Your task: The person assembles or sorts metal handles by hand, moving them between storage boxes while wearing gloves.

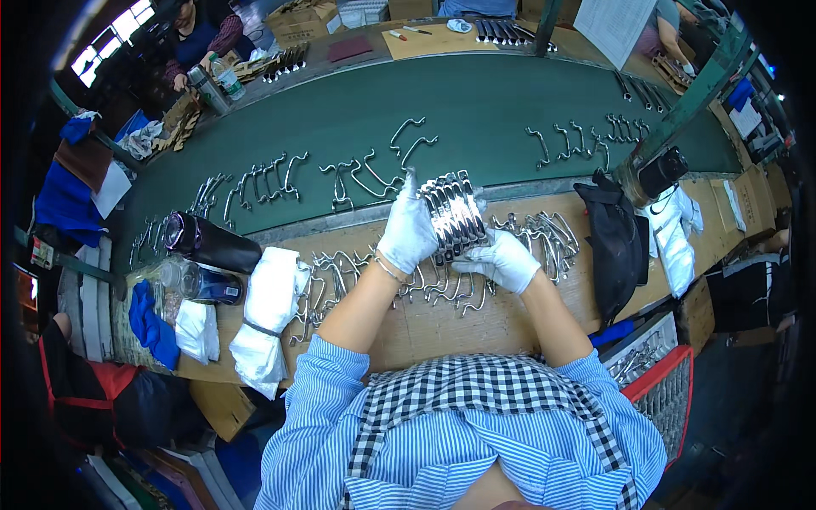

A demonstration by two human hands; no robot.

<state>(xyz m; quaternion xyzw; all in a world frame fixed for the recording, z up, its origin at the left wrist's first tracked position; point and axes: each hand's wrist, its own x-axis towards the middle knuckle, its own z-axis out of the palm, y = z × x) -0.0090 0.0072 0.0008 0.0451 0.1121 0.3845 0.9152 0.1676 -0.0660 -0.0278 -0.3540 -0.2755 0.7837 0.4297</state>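
Left hand (pixel 406 231) and right hand (pixel 507 262), both gloved, were clamped on the chrome stack (pixel 456 214) — held between them, over the bench (pixel 416 333). Bent rods (pixel 557 244) lay below — more on the belt (pixel 340 106).

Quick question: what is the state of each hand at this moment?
Left hand: holding the stack of shiny metal pieces at its left side.
Right hand: holding the same stack, at its lower right.

Before me, the tan bench (pixel 429 331) carried a loose spread of bent metal pieces (pixel 553 241), with a black flask (pixel 211 242), a clear jar (pixel 180 277) and a white bundle (pixel 265 316) toward my left, a black bag (pixel 614 251) toward my right. Beyond, my green surface (pixel 340 100) bore scattered shiny bent parts (pixel 367 174).
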